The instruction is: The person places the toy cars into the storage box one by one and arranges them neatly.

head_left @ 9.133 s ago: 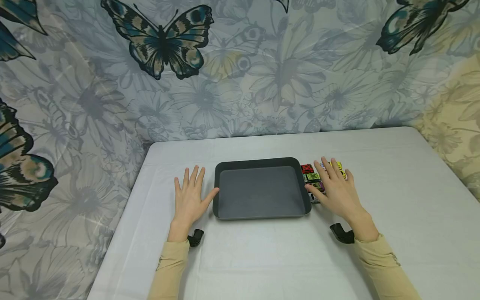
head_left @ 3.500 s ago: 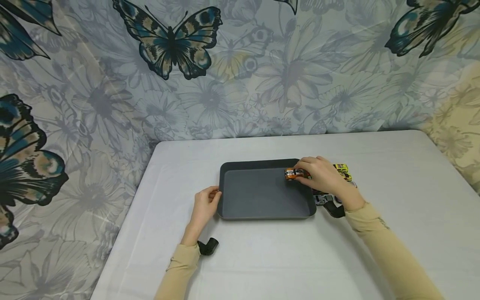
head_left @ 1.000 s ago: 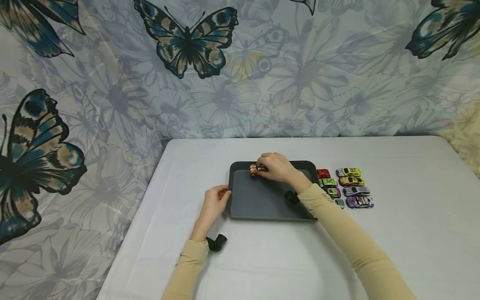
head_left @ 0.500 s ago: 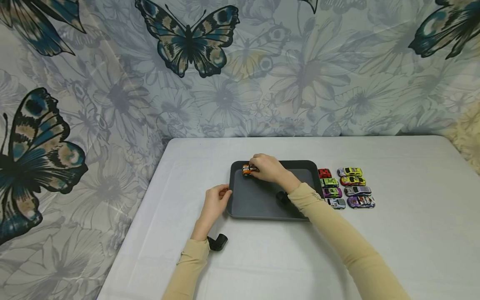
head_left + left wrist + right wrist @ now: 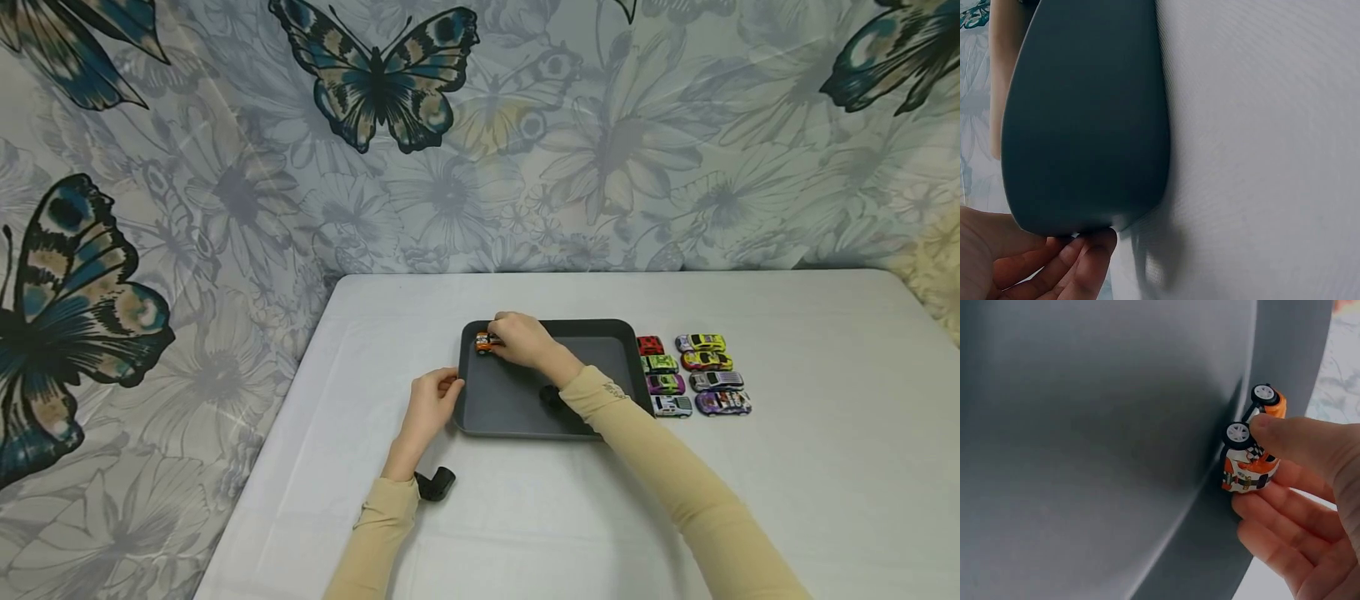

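My right hand (image 5: 527, 342) holds an orange, white and black toy car (image 5: 482, 342) at the far left corner of the dark grey tray (image 5: 502, 408). In the right wrist view, the thumb presses the side of this toy car (image 5: 1252, 465) and the fingers lie behind and below it. The car is tilted there, two white-spoked wheels showing, close to the tray's inner wall. My left hand (image 5: 433, 404) is at the tray's left edge. Seen from the left wrist, thumb and curled fingers (image 5: 1094, 256) pinch the rim of the tray (image 5: 1085, 125).
Right of the tray, several toy cars stand in two columns on the white-covered table (image 5: 825, 467). A red car (image 5: 649, 345) is at the back of the near column, a purple one (image 5: 723, 403) at the front of the outer column. Butterfly-patterned fabric (image 5: 480, 167) hangs behind.
Over the earlier frames my right hand carries the orange car from the tray's right side leftward to its far left corner. My left hand, first spread flat, now grips the tray's edge.
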The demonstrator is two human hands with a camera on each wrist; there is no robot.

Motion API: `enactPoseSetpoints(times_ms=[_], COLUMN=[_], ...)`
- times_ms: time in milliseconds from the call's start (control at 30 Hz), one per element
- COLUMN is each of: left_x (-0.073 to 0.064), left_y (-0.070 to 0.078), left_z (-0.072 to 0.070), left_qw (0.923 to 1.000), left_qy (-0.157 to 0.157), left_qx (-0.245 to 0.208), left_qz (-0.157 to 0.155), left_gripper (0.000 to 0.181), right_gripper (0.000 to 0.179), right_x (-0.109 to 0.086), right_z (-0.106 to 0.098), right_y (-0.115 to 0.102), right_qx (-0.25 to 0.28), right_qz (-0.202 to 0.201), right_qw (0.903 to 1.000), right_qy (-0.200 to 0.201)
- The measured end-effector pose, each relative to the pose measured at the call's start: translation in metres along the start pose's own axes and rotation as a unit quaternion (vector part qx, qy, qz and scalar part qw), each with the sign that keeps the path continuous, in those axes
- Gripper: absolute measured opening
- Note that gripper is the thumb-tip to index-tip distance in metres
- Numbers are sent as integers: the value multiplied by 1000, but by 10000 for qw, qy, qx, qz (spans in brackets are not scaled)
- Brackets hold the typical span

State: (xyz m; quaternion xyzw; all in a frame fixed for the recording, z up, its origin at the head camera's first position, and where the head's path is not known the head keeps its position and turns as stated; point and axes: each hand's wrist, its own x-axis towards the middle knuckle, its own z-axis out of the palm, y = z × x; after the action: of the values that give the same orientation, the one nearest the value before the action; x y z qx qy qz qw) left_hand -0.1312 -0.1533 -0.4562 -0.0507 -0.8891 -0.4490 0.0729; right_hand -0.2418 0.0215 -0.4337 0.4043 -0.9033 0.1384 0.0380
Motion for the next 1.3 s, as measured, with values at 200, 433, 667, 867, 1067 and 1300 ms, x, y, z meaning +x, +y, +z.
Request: enactPoseSetpoints(times_ms=[200,433,667,867,1067,1300], left_x=[0,-1,1,1,0,0], left_y=[1,2,0,-1,-1,-2], left_z=[-1,-2,-1,0,-1,0], left_qw=[10000,9999,9999,9999,9999,10000], left_qy=[-37,-20,-14,-17,-6,-5], left_qx=[-32,-27,-39,-36,-57,-39], left_qz=[54,110,113,110,102,76], left_gripper=[22,21,22,22,22,21], right_gripper=[10,11,11,13,12,12], right_x=[2,4,5,6,7,7], right_z=[6,7,8,8,8,10], right_y=[-3,-5,-5,-6,-9,-10], right_qx=[-253,-308,-372,-635,-981,-1177], right_qz=[-45,36,143,172,196,189], right_qw=[9997,9995,9992,9978,9950,9928], right_qy=[49,86,87,54,76,142])
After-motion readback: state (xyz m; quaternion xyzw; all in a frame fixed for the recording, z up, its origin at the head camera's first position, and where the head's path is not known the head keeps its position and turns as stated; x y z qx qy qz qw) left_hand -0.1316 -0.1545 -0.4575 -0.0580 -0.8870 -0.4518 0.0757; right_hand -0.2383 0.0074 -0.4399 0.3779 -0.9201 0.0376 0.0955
